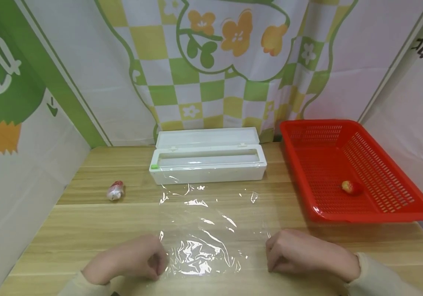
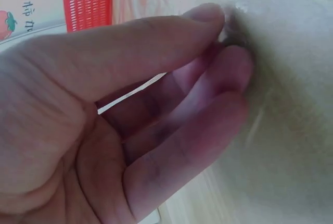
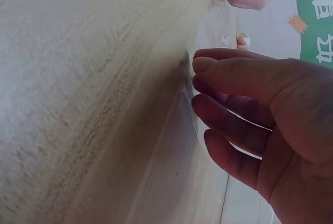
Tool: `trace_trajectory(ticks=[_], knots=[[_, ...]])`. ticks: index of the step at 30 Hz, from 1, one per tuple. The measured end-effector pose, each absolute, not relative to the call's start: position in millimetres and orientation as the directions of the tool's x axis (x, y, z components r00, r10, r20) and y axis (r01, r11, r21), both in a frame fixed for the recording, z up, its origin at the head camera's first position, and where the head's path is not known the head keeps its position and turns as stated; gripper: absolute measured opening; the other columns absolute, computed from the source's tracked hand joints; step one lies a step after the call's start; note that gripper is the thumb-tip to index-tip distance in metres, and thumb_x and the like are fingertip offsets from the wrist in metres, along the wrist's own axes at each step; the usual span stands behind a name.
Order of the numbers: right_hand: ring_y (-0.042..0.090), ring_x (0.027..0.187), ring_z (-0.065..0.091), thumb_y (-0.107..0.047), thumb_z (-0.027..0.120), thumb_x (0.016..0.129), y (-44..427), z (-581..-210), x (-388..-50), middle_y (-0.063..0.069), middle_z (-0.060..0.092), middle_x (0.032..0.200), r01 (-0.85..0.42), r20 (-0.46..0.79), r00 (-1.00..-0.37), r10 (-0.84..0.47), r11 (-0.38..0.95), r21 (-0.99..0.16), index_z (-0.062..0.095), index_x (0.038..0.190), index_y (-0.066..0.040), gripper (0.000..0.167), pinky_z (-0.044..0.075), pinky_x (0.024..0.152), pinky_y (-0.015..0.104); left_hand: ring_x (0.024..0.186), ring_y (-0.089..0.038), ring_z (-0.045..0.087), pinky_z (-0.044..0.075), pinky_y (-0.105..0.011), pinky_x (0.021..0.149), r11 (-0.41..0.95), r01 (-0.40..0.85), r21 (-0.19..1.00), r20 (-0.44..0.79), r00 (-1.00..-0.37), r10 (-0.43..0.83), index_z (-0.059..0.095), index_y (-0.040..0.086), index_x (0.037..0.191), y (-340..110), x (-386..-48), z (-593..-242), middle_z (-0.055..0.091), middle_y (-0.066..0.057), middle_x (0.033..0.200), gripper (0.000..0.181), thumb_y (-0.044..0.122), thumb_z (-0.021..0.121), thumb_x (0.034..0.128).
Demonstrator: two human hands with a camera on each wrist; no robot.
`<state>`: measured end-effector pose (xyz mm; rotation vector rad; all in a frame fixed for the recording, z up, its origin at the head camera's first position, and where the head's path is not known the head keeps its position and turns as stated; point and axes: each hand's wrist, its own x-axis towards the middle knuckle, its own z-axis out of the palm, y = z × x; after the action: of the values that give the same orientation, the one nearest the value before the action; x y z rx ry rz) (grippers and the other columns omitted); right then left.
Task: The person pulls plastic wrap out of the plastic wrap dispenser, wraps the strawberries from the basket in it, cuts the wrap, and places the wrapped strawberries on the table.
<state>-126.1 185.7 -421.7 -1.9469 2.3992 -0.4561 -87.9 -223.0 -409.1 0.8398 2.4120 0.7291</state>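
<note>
A sheet of clear plastic film (image 1: 211,230) stretches from the white dispenser box (image 1: 207,174) towards the front of the table. My left hand (image 1: 137,259) pinches its near left corner between thumb and fingers, and the left wrist view shows that hand (image 2: 156,99) with thumb and index tip together. At the near right corner my right hand (image 1: 300,253) pinches the film; in the right wrist view the thumb of this hand (image 3: 250,99) meets the index finger, the other fingers curled.
The dispenser's lid (image 1: 207,137) stands raised at the back. On the right, a red basket (image 1: 303,176) holds a red and yellow strawberry-like item (image 1: 352,187). A small wrapped red item (image 1: 116,190) lies at the left. Patterned curtains (image 1: 211,90) enclose the table.
</note>
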Motion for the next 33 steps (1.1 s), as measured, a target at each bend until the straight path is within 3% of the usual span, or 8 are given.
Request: trace_trajectory(ticks=[11, 18, 21, 29, 33], knots=[[-0.007, 0.06, 0.028, -0.005, 0.074, 0.071, 192, -419, -124, -0.016, 0.038, 0.06, -0.974, 0.184, -0.161, -0.97, 0.125, -0.189, 0.046, 0.058, -0.023, 0.036, 0.017, 0.054, 0.0, 0.05, 0.006, 0.043, 0.042, -0.016, 0.045, 0.689, 0.418, 0.593, -0.254, -0.714, 0.652, 0.06, 0.014, 0.06, -220, -90, -413, 0.049, 0.016, 0.055, 0.027, -0.011, 0.068, 0.0574], [-0.011, 0.065, 0.041, -0.005, 0.075, 0.074, 204, -414, -118, -0.02, 0.054, 0.069, -0.951, 0.167, -0.232, -0.958, 0.187, -0.247, 0.058, 0.062, -0.027, 0.03, 0.027, 0.062, -0.005, 0.05, 0.005, 0.043, 0.043, -0.017, 0.045, 0.696, 0.395, 0.599, -0.269, -0.719, 0.64, 0.06, 0.013, 0.059, -219, -89, -411, 0.05, 0.015, 0.055, 0.026, -0.011, 0.069, 0.0573], [-0.01, 0.066, 0.041, -0.005, 0.075, 0.074, 206, -411, -117, -0.02, 0.053, 0.07, -0.952, 0.166, -0.231, -0.959, 0.188, -0.242, 0.052, 0.06, -0.025, 0.033, 0.028, 0.063, -0.004, 0.05, 0.005, 0.044, 0.043, -0.017, 0.045, 0.696, 0.39, 0.603, -0.271, -0.721, 0.638, 0.06, 0.013, 0.059, -218, -89, -409, 0.05, 0.015, 0.055, 0.026, -0.012, 0.068, 0.0571], [-0.009, 0.068, 0.044, -0.004, 0.076, 0.073, 211, -386, -117, -0.02, 0.052, 0.071, -0.954, 0.161, -0.242, -0.957, 0.205, -0.22, 0.057, 0.067, -0.027, 0.031, 0.033, 0.065, -0.002, 0.05, 0.006, 0.042, 0.041, -0.016, 0.045, 0.696, 0.397, 0.598, -0.275, -0.714, 0.644, 0.06, 0.013, 0.059, -218, -88, -408, 0.049, 0.016, 0.054, 0.026, -0.012, 0.068, 0.0577], [-0.009, 0.07, 0.049, -0.005, 0.077, 0.074, 217, -364, -119, -0.021, 0.058, 0.076, -0.936, 0.15, -0.293, -0.944, 0.252, -0.244, 0.066, 0.075, -0.03, 0.027, 0.038, 0.064, 0.0, 0.049, 0.007, 0.041, 0.04, -0.015, 0.044, 0.691, 0.414, 0.592, -0.265, -0.71, 0.652, 0.06, 0.013, 0.058, -218, -89, -407, 0.048, 0.017, 0.054, 0.026, -0.012, 0.069, 0.0566]])
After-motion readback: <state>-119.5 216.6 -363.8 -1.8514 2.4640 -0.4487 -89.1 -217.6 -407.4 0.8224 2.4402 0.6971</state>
